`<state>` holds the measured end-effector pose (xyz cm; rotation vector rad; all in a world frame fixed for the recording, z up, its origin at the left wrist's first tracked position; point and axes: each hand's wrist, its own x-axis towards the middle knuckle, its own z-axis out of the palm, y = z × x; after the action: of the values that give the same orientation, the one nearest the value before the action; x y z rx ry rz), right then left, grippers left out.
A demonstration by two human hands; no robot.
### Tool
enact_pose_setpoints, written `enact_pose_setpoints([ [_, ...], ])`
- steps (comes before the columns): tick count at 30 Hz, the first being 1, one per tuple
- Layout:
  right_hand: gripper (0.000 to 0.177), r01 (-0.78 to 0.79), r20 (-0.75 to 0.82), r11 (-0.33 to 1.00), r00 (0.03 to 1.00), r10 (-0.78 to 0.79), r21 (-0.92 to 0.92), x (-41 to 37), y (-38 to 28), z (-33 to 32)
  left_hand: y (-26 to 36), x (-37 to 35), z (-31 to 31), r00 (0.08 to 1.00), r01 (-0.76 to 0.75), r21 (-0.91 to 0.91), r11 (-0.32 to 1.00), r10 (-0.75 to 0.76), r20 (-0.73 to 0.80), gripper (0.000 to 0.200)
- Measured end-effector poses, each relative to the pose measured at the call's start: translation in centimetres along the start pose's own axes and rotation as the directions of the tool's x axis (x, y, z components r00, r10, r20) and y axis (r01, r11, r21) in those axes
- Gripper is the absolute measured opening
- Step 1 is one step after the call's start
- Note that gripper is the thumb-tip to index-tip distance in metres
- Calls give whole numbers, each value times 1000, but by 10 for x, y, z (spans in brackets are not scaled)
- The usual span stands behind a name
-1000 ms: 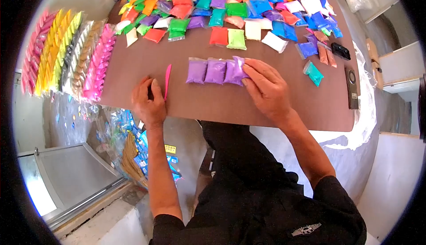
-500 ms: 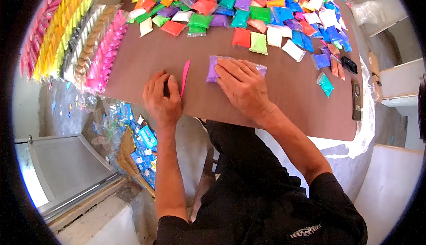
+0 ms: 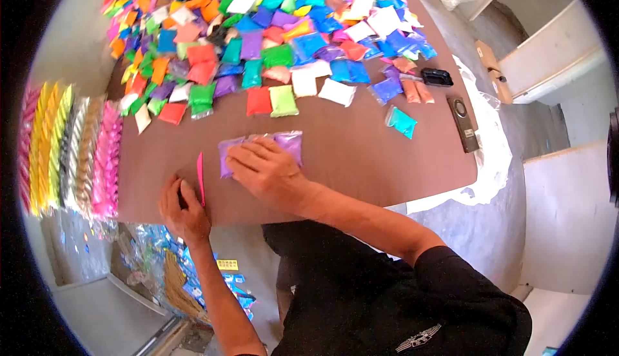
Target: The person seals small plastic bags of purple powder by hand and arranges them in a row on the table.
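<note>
A clear bag with purple filling [image 3: 289, 143] lies on the brown table [image 3: 348, 143]. My right hand [image 3: 267, 168] rests over its middle, the fingers together and bent on the bag, hiding part of it. My left hand [image 3: 185, 211] sits at the table's front edge, fingers curled and thumb apart, with nothing seen in it. Just right of that hand lies a thin pink blade-shaped tool [image 3: 201, 178], not held.
Many coloured packets [image 3: 277, 55] cover the table's back. Strips of twisted packets [image 3: 77, 149] hang at the left. A teal packet [image 3: 402, 122], a black object [image 3: 437, 77] and a dark metal bar [image 3: 463, 124] lie at the right.
The camera view has turned and shifted, so the table and hands appear further left and more of the packet pile shows. My right hand remains on the purple bag.
</note>
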<state>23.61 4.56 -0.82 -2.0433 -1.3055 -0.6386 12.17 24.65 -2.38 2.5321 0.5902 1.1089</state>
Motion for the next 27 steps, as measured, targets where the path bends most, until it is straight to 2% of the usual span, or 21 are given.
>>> enact_pose_setpoints([
  [5, 37, -71, -43, 993, 996, 75, 93, 6, -5, -10, -2, -1, 0, 999, -2, 5, 1000, 2, 39, 19],
  [9, 32, -86, -125, 983, 986, 107, 160, 7, 4, -30, -2, -2, 0, 999, 8, 15, 1000, -9, 52, 21],
  [14, 29, -200, -71, 956, 973, 219, 216, -18, 32, -61, 1, -1, 0, 998, 16, -27, 1000, -14, 61, 21],
  [21, 21, -296, -106, 946, 945, 310, 130, -41, 86, -90, 1, -3, 3, 998, 44, -27, 999, -43, 47, 22],
  [25, 16, -361, -123, 925, 919, 375, 119, -56, 106, -91, -5, -3, 4, 1000, 3, 19, 1000, -3, 29, 23],
  [27, 17, -378, -111, 916, 913, 393, 131, -59, 109, -89, 2, -1, 0, 994, 67, 12, 998, -68, 86, 23],
])
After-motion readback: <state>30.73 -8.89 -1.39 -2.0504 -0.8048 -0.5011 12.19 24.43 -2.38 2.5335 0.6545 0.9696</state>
